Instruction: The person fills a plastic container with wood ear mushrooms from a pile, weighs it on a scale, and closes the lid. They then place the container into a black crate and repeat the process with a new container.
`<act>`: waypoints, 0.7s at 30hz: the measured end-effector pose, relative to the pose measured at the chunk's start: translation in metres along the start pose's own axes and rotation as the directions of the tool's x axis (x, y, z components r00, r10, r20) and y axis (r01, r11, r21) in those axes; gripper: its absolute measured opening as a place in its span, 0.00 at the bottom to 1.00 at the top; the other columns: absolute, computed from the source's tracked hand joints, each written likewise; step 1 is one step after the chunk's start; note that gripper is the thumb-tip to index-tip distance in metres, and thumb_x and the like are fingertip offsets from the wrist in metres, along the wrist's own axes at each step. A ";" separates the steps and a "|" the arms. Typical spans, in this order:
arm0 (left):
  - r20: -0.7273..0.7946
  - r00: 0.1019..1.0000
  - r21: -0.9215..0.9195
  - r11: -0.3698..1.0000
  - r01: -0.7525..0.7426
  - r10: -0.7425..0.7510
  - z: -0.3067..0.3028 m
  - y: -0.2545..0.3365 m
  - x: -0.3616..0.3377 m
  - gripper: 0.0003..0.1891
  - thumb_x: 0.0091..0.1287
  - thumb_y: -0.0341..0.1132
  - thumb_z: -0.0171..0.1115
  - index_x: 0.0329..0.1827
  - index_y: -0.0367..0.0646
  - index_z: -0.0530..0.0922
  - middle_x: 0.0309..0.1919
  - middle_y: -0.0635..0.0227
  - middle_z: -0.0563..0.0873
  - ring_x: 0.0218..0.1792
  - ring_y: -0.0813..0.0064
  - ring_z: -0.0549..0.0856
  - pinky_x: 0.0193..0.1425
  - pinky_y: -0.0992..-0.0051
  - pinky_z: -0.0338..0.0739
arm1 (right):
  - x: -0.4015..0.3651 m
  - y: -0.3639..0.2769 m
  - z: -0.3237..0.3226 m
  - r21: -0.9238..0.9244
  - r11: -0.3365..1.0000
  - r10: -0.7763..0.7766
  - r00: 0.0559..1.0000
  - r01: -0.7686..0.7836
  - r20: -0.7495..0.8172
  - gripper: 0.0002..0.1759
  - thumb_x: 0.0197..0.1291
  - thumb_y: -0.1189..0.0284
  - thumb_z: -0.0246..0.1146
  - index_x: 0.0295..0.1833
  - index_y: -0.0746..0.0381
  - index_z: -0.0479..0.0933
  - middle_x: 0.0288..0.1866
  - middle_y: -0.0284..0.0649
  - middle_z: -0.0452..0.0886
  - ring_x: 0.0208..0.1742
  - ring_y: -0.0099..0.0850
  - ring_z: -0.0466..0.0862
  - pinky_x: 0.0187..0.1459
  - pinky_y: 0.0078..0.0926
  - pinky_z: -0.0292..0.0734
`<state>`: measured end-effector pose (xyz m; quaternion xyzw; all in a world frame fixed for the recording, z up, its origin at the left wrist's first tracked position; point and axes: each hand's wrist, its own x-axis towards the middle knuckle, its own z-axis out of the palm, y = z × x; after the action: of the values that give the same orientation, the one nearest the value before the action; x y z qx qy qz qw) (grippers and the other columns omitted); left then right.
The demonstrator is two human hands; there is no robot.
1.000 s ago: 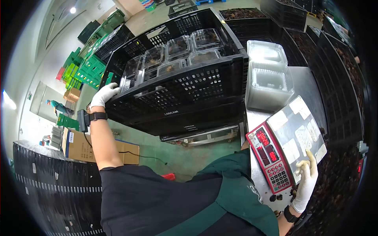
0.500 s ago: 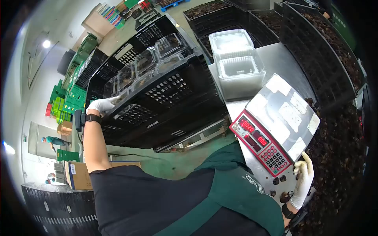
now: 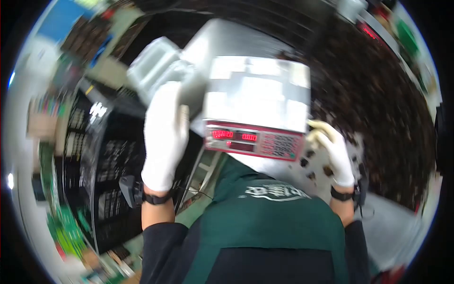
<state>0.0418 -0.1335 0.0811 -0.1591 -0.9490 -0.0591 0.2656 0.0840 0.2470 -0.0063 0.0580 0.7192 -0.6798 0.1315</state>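
My left hand (image 3: pixel 164 137), in a white glove, reaches up beside the stack of clear plastic containers (image 3: pixel 158 66); motion blurs its fingers, and whether they touch the stack is unclear. A red digital scale (image 3: pixel 255 139) with a pale, patchy top plate stands in front of me, its red digits lit. My right hand (image 3: pixel 331 149), gloved too, is at the scale's right corner with curled fingers; whether it grips anything is not clear. Small dark pieces (image 3: pixel 310 175) lie on the metal table (image 3: pixel 279 171) below that hand.
A large heap of dark pieces (image 3: pixel 378 104) fills the right side. Black perforated crates (image 3: pixel 116 165) stand at the left, with green crates (image 3: pixel 64 225) beyond them. A blue pallet (image 3: pixel 100 51) shows at the upper left.
The view has swung to the right. My left hand has left the black crate's edge and moved to the container stack. My right hand is still near the scale's corner.
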 end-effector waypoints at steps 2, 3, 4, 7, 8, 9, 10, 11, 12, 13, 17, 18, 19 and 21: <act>0.072 0.994 -0.004 0.997 0.079 -0.079 0.052 -0.022 0.006 0.20 0.72 0.33 0.59 0.65 0.36 0.76 0.54 0.47 0.84 0.55 0.48 0.84 0.62 0.58 0.77 | -0.013 0.012 -0.013 0.018 1.000 -0.005 0.999 0.006 -0.033 0.18 0.73 0.72 0.55 0.65 0.64 0.77 0.40 0.32 0.85 0.34 0.16 0.78 0.38 0.15 0.74; 0.137 0.981 0.070 0.990 0.126 -0.135 0.069 -0.028 0.011 0.18 0.73 0.34 0.58 0.63 0.36 0.77 0.52 0.48 0.84 0.52 0.48 0.84 0.59 0.58 0.78 | -0.021 0.018 -0.021 -0.001 1.000 0.006 0.995 -0.006 -0.101 0.18 0.73 0.72 0.55 0.64 0.64 0.78 0.39 0.32 0.85 0.33 0.16 0.79 0.38 0.16 0.74; 0.193 0.962 0.160 0.973 0.165 -0.195 0.080 -0.036 0.011 0.17 0.73 0.34 0.57 0.61 0.36 0.78 0.50 0.49 0.85 0.49 0.48 0.85 0.57 0.58 0.78 | -0.032 0.026 -0.031 -0.019 1.000 0.018 0.987 -0.022 -0.158 0.18 0.73 0.72 0.55 0.64 0.64 0.78 0.39 0.33 0.85 0.32 0.16 0.79 0.37 0.17 0.75; 0.180 0.973 0.037 0.989 0.142 -0.147 0.101 -0.084 0.015 0.09 0.70 0.31 0.61 0.48 0.37 0.83 0.43 0.54 0.87 0.44 0.54 0.86 0.51 0.61 0.80 | -0.066 0.060 -0.068 0.052 0.994 0.112 0.931 -0.100 -0.347 0.18 0.72 0.74 0.54 0.63 0.64 0.79 0.38 0.33 0.85 0.31 0.16 0.80 0.35 0.17 0.76; 0.187 0.972 -0.006 0.989 0.149 -0.145 0.099 -0.092 0.018 0.07 0.69 0.31 0.63 0.45 0.37 0.84 0.41 0.55 0.88 0.43 0.57 0.88 0.50 0.63 0.81 | -0.076 0.079 -0.080 -0.004 0.997 0.067 0.907 -0.075 -0.415 0.18 0.71 0.75 0.53 0.62 0.64 0.79 0.36 0.33 0.84 0.30 0.17 0.79 0.35 0.16 0.76; 0.184 0.963 -0.032 0.978 0.205 -0.196 0.096 -0.094 0.022 0.07 0.67 0.31 0.66 0.42 0.37 0.85 0.39 0.56 0.88 0.40 0.59 0.88 0.49 0.64 0.81 | -0.087 0.089 -0.086 0.020 0.995 0.098 0.875 -0.101 -0.474 0.18 0.71 0.75 0.53 0.62 0.64 0.79 0.36 0.33 0.84 0.31 0.17 0.79 0.35 0.16 0.76; 0.185 0.950 -0.051 0.963 0.266 -0.253 0.091 -0.089 0.027 0.07 0.64 0.31 0.69 0.40 0.37 0.85 0.36 0.58 0.89 0.38 0.62 0.89 0.47 0.66 0.82 | -0.097 0.098 -0.091 0.044 0.991 0.130 0.842 -0.126 -0.524 0.18 0.70 0.76 0.53 0.61 0.64 0.79 0.36 0.34 0.84 0.31 0.17 0.79 0.35 0.16 0.75; 0.195 0.936 -0.019 0.953 0.301 -0.292 0.083 -0.082 0.033 0.08 0.63 0.32 0.71 0.39 0.37 0.84 0.35 0.59 0.90 0.36 0.64 0.89 0.47 0.67 0.82 | -0.107 0.114 -0.096 0.008 0.992 0.107 0.819 -0.124 -0.563 0.18 0.69 0.75 0.56 0.61 0.63 0.80 0.35 0.35 0.85 0.31 0.19 0.80 0.36 0.19 0.77; 0.206 0.920 0.015 0.941 0.337 -0.333 0.077 -0.073 0.037 0.09 0.62 0.32 0.73 0.39 0.37 0.84 0.33 0.60 0.90 0.35 0.66 0.89 0.46 0.69 0.82 | -0.117 0.125 -0.095 -0.071 0.986 0.075 0.772 -0.154 -0.631 0.18 0.68 0.75 0.57 0.61 0.63 0.79 0.35 0.36 0.85 0.31 0.21 0.80 0.37 0.20 0.77; 0.221 0.931 0.025 0.956 0.291 -0.289 0.078 -0.089 0.039 0.09 0.62 0.33 0.74 0.37 0.37 0.83 0.31 0.63 0.90 0.34 0.71 0.88 0.45 0.72 0.81 | -0.124 0.134 -0.093 -0.151 0.970 0.036 0.724 -0.191 -0.689 0.18 0.67 0.76 0.57 0.62 0.62 0.79 0.34 0.37 0.85 0.31 0.22 0.81 0.37 0.22 0.78; 0.171 0.925 -0.098 0.929 0.358 -0.339 0.052 -0.099 0.053 0.11 0.71 0.34 0.66 0.49 0.34 0.86 0.43 0.67 0.90 0.44 0.77 0.85 0.55 0.74 0.78 | -0.141 0.140 -0.080 -0.395 0.867 -0.128 0.630 -0.304 -0.766 0.19 0.62 0.77 0.61 0.59 0.62 0.80 0.40 0.42 0.82 0.38 0.30 0.84 0.44 0.27 0.80; -0.014 0.957 -0.052 0.956 0.288 -0.289 0.042 -0.087 0.057 0.12 0.73 0.33 0.64 0.52 0.36 0.86 0.47 0.65 0.91 0.48 0.74 0.87 0.58 0.74 0.79 | -0.144 0.143 -0.076 -0.439 0.846 -0.176 0.618 -0.302 -0.766 0.19 0.61 0.77 0.62 0.59 0.62 0.80 0.42 0.42 0.82 0.39 0.31 0.84 0.45 0.27 0.80; -0.112 0.949 -0.112 0.952 0.283 -0.295 0.036 -0.077 0.060 0.11 0.73 0.32 0.64 0.52 0.37 0.87 0.48 0.64 0.91 0.49 0.73 0.88 0.58 0.74 0.79 | -0.144 0.139 -0.071 -0.398 0.850 -0.120 0.611 -0.344 -0.783 0.19 0.59 0.77 0.63 0.57 0.61 0.80 0.46 0.42 0.80 0.47 0.37 0.83 0.50 0.30 0.80; -0.196 0.951 -0.185 0.961 0.204 -0.239 0.036 -0.052 0.055 0.10 0.72 0.29 0.65 0.53 0.38 0.87 0.49 0.63 0.91 0.50 0.72 0.88 0.58 0.74 0.80 | -0.140 0.144 -0.065 -0.484 0.819 -0.245 0.575 -0.309 -0.781 0.19 0.58 0.77 0.63 0.57 0.61 0.80 0.47 0.41 0.81 0.49 0.39 0.82 0.52 0.32 0.79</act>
<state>-0.0379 -0.1608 0.0780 -0.0650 -0.9184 -0.1827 0.3449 0.2484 0.3347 -0.1051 0.3359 0.8643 -0.3222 -0.1908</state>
